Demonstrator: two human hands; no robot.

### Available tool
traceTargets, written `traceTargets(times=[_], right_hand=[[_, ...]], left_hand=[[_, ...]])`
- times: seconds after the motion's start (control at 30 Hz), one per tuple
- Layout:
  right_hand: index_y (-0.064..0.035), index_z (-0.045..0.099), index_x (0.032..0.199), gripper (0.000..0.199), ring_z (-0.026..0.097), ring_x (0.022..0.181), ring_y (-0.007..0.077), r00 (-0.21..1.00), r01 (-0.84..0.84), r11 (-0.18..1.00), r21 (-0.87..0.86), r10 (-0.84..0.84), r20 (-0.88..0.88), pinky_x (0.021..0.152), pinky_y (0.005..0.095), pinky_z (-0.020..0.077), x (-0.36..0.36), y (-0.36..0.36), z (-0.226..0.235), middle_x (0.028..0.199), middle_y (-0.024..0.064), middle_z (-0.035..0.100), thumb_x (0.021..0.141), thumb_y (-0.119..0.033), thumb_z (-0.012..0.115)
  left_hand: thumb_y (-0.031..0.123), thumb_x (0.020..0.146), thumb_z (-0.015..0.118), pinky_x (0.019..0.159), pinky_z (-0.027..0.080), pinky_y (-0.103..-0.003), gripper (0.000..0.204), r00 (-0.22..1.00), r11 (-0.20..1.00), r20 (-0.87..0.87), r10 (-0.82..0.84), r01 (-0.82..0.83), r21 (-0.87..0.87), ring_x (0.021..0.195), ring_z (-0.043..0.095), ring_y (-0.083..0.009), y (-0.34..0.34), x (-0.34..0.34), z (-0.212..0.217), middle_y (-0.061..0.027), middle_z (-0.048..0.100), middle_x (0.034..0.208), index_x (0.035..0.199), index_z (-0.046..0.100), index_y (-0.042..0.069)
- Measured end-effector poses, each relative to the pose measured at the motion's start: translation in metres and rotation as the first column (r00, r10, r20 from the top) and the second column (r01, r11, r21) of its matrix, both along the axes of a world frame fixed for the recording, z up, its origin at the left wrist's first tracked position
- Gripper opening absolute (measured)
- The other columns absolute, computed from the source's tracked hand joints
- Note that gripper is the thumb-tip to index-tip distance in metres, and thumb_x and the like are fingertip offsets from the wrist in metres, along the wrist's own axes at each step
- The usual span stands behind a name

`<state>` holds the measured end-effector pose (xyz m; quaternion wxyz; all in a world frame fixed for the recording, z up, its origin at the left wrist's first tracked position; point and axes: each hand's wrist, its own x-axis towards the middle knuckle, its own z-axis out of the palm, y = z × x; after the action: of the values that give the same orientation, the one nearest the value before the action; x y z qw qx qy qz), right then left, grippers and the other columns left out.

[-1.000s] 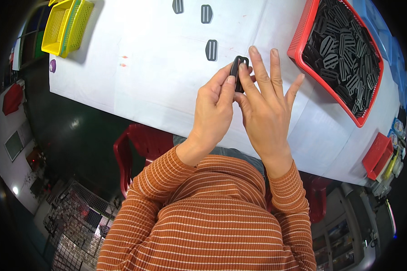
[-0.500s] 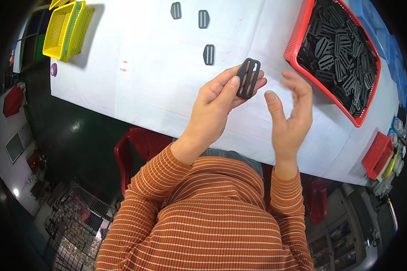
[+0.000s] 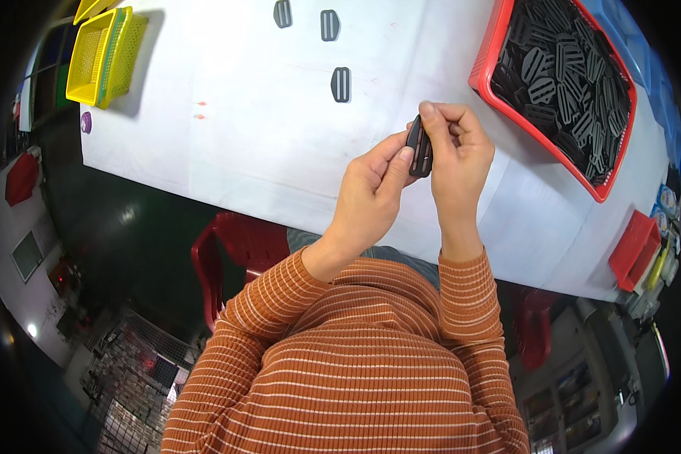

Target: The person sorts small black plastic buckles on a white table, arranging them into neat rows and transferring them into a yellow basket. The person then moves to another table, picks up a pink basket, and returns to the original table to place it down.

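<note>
Above the near part of the white table, both hands hold one black plastic slider buckle (image 3: 416,140), a flat piece with long slots. My left hand (image 3: 369,188) pinches its lower end, thumb on top. The fingers of my right hand (image 3: 460,155) are closed on its upper right side and cover part of it. Tilted now, the buckle shows a narrower face. Three similar pieces lie apart on the table farther off: one buckle (image 3: 341,85) nearest, a second buckle (image 3: 330,25) behind it, and a third buckle (image 3: 282,13) at the far edge of view.
A red basket (image 3: 539,142) heaped with black buckles (image 3: 564,72) stands at the right. Blue bins (image 3: 647,68) are beyond it. Yellow baskets (image 3: 121,64) sit at the far left, near a small purple object (image 3: 86,122). A red tray (image 3: 634,250) is at the right edge.
My right hand, open and apart before, has moved left and closed on the buckle. The buckle has turned and come slightly lower in my left hand.
</note>
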<state>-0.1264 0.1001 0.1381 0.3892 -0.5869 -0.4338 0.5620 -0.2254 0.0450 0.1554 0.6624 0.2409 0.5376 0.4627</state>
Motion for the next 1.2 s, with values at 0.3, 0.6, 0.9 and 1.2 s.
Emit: traceTargets(times=[0.3, 0.6, 0.9, 1.2], right_hand=[[-0.0002, 0.062, 0.117, 0.028, 0.061, 0.106, 0.0178, 0.908, -0.308, 0.951, 0.038, 0.305, -0.285, 0.091, 0.0307, 0.0490, 0.048, 0.022, 0.008, 0.118, 0.0091, 0.061, 0.089, -0.002, 0.057], [0.0032, 0.068, 0.104, 0.020, 0.065, 0.072, 0.0135, 0.959, -0.263, 0.960, -0.094, 0.250, -0.134, 0.070, 0.0245, 0.0510, 0.051, 0.028, -0.005, 0.083, 0.0081, 0.068, 0.085, -0.005, 0.066], [0.0044, 0.067, 0.106, 0.021, 0.066, 0.073, 0.0165, 0.978, -0.175, 0.976, -0.127, 0.157, -0.138, 0.071, 0.0263, 0.0534, 0.052, 0.029, -0.002, 0.087, 0.0112, 0.069, 0.088, -0.008, 0.063], [0.0038, 0.066, 0.107, 0.020, 0.065, 0.089, 0.0146, 0.964, -0.249, 0.968, -0.022, 0.245, -0.098, 0.078, 0.0269, 0.0547, 0.060, 0.025, -0.002, 0.099, 0.0105, 0.068, 0.088, -0.002, 0.061]], left_hand=[[0.018, 0.101, 0.042, 0.090, 0.053, -0.037, 0.035, 0.964, 0.991, 0.265, -0.017, 0.051, -0.120, 0.096, 0.067, -0.0251, 0.011, -0.021, 0.000, -0.0181, 0.066, 0.105, 0.124, 0.052, -0.006], [0.027, 0.101, 0.041, 0.080, 0.057, -0.035, 0.038, 0.964, 0.976, 0.262, 0.038, 0.021, -0.218, 0.087, 0.070, -0.0254, 0.023, -0.029, -0.012, -0.0154, 0.067, 0.103, 0.116, 0.057, -0.004], [0.024, 0.101, 0.043, 0.081, 0.057, -0.035, 0.034, 0.990, 0.981, 0.137, -0.025, 0.050, -0.186, 0.088, 0.069, -0.0253, 0.030, -0.024, -0.016, -0.0154, 0.066, 0.105, 0.116, 0.058, -0.003], [0.011, 0.093, 0.056, 0.086, 0.054, -0.031, 0.026, 0.989, 0.987, 0.150, 0.012, 0.012, -0.159, 0.099, 0.065, -0.0201, 0.031, -0.026, -0.022, -0.0150, 0.065, 0.110, 0.116, 0.057, -0.003]])
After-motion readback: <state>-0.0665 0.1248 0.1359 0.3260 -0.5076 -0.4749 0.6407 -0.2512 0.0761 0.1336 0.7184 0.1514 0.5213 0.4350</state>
